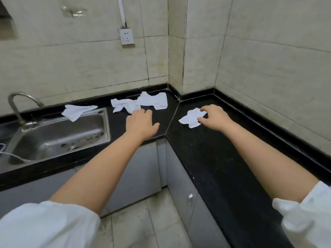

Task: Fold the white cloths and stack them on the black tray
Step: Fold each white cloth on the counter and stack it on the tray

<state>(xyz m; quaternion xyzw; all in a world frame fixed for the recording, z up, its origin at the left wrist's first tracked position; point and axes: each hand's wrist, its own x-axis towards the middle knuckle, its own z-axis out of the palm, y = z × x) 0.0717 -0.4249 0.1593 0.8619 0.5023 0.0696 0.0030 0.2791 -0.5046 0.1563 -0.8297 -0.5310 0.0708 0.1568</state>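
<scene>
Several white cloths lie crumpled on the black countertop [206, 151]. My right hand [214, 116] reaches to the small cloth [190, 118] on the right section, with forefinger and thumb curled around its right edge. My left hand [140, 122] stretches toward the back, its fingertips resting on the near edge of a twisted cloth [123, 105]. A wider cloth [155, 101] lies just behind it in the corner. A fourth cloth [77, 111] hangs partly over the sink's back rim. No tray shows apart from the black counter.
A steel sink [59, 136] with a curved tap [18, 104] is set in the counter at left. Tiled walls close the corner, with a socket [126, 36] above. Grey cabinet fronts [139, 169] and a tiled floor lie below the counter.
</scene>
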